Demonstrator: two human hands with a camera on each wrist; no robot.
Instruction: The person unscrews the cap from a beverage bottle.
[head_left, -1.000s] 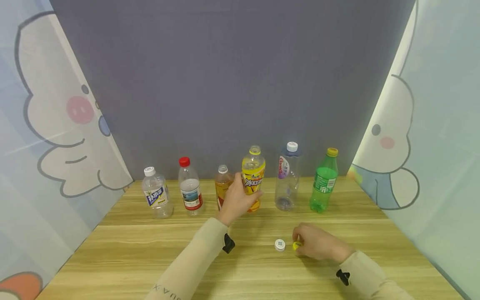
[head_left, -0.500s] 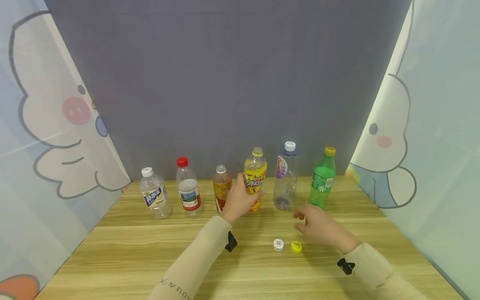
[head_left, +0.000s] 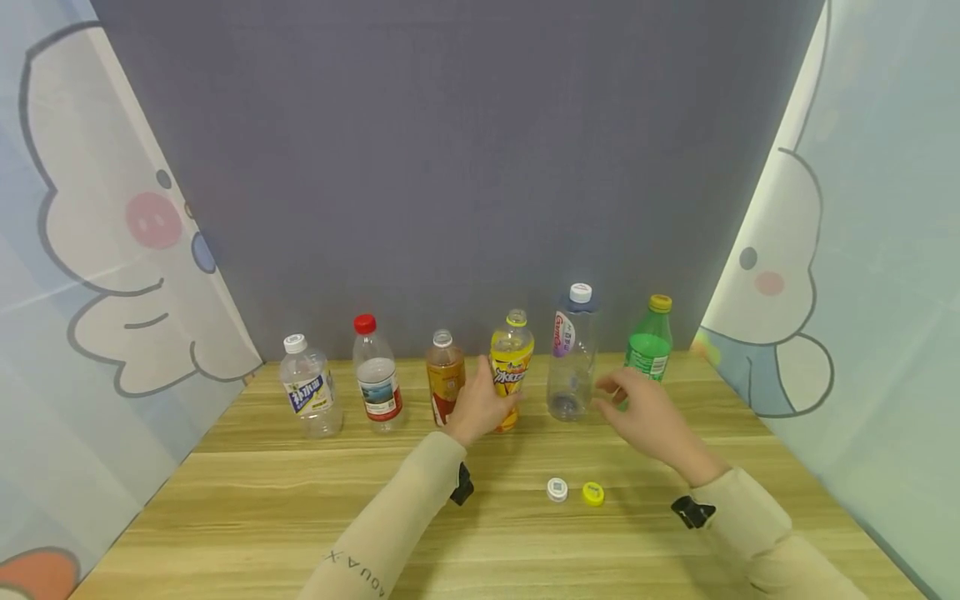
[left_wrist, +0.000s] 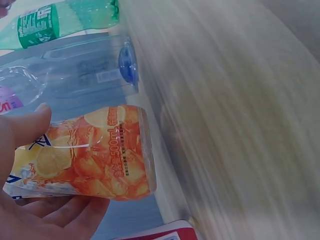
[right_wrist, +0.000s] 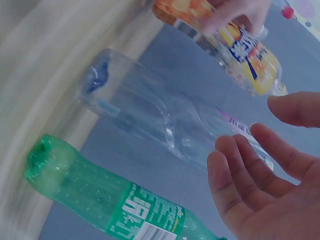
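My left hand [head_left: 480, 406] grips the yellow-labelled bottle [head_left: 512, 354], which has no cap on its neck; the left wrist view shows thumb and fingers round its orange lower label [left_wrist: 107, 155]. My right hand [head_left: 647, 417], fingers loosely bent and holding nothing, hovers in front of the green bottle [head_left: 651, 343] and beside the tall clear bottle [head_left: 572, 375]. In the right wrist view the right hand [right_wrist: 270, 175] has thumb and fingers apart near the clear bottle [right_wrist: 150, 107]. A white cap [head_left: 557, 489] and a yellow cap [head_left: 593, 493] lie on the table.
Left of the held bottle stand an uncapped brown bottle [head_left: 446, 375], a red-capped bottle [head_left: 378, 379] and a white-capped bottle [head_left: 309, 392]. A dark backdrop [head_left: 465, 183] rises behind the wooden table [head_left: 285, 508], with printed curtains at both sides.
My right hand has let go of the yellow cap and moved up and away towards the tall clear and green bottles. The yellow-labelled bottle sits slightly lower in the view, still in my left hand.
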